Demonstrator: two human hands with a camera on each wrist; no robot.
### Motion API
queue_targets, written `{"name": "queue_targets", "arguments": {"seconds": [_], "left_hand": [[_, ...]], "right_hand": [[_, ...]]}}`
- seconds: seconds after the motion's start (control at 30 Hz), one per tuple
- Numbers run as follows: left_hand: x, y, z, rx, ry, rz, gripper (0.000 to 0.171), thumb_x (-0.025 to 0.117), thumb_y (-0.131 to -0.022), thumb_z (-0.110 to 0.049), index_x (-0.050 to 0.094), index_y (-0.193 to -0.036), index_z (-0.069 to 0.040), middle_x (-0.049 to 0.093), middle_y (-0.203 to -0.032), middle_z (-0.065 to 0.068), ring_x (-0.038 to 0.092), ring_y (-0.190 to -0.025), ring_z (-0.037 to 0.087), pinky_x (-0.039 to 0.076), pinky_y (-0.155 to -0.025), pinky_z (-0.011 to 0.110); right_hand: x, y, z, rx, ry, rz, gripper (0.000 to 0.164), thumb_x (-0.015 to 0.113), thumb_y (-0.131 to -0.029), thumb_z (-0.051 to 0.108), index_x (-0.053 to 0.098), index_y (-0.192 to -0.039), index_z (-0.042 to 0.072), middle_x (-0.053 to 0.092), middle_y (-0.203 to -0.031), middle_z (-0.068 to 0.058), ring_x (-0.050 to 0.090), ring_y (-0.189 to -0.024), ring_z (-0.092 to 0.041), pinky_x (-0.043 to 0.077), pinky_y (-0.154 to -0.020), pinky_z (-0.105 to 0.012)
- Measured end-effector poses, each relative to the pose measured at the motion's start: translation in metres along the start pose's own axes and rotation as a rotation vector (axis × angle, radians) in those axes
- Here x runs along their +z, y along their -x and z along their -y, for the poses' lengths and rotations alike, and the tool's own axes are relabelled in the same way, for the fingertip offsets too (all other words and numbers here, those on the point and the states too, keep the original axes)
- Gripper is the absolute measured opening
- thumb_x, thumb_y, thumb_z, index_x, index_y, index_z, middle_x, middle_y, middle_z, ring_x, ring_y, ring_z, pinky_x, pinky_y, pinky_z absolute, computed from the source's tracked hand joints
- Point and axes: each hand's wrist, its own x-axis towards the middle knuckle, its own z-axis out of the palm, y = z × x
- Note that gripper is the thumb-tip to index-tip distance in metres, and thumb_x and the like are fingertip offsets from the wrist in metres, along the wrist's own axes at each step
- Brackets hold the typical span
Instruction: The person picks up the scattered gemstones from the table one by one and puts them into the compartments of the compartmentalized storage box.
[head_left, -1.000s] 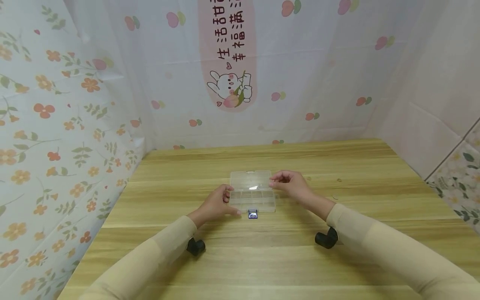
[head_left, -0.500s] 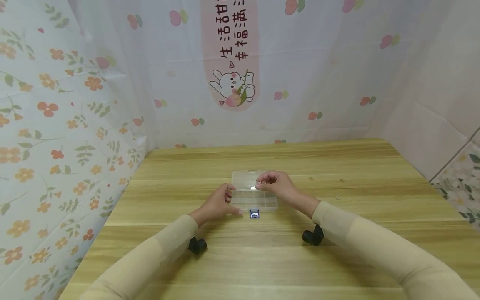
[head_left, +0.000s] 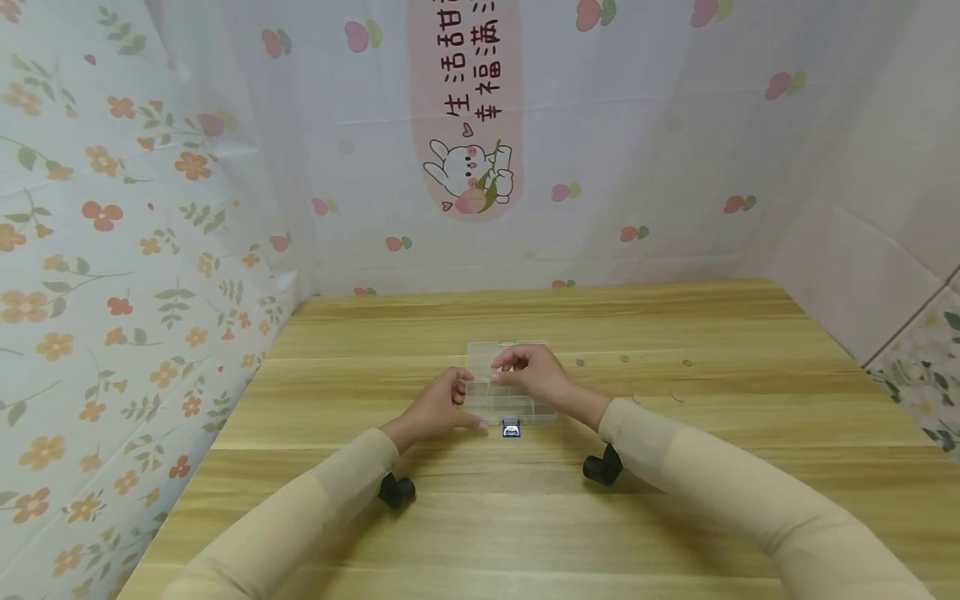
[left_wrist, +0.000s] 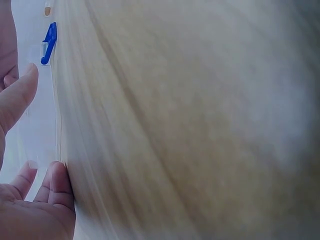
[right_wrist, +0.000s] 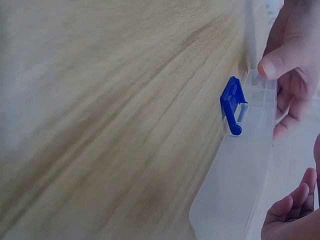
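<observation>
A clear plastic compartment box (head_left: 543,408) lies on the table, its transparent lid (head_left: 480,357) folded back away from me. A blue latch (head_left: 512,428) projects from its front edge, also plain in the right wrist view (blue latch (right_wrist: 231,105)). My left hand (head_left: 442,398) grips the left end of the box, thumb at the front corner and fingers behind. Above the box, near the lid hinge, hovers my right hand (head_left: 534,372) with thumb and fingertips drawn together. Whether something small sits between those fingertips cannot be made out. No contents can be discerned in the compartments.
Several tiny ring-like or thin curved pieces lie to the right of the box, among them one piece (head_left: 624,359) and another piece (head_left: 678,397). The wooden table (head_left: 480,525) ends at a patterned cloth (head_left: 630,150) behind. Black wrist mounts (head_left: 602,467) hang under the sleeves.
My right hand has moved left from the lid's right edge to above the middle of the box, uncovering a small piece on the table. My left hand keeps its grip on the box.
</observation>
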Motion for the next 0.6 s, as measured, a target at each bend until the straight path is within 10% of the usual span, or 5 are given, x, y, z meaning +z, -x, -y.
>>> {"name": "queue_targets", "arguments": {"seconds": [0.6], "left_hand": [[0.001, 0.0, -0.001, 0.002, 0.014, -0.004, 0.073, 0.091, -0.067, -0.014, 0.049, -0.126, -0.003, 0.05, -0.106, 0.009, 0.046, -0.091, 0.021, 0.042, -0.078, 0.034]], "right_hand": [[0.016, -0.01, 0.004, 0.01, 0.187, 0.041, 0.009, 0.079, -0.082, 0.012, 0.072, -0.088, 0.011, 0.057, -0.078, 0.0, 0.044, -0.066, -0.016, 0.038, -0.058, -0.027]]}}
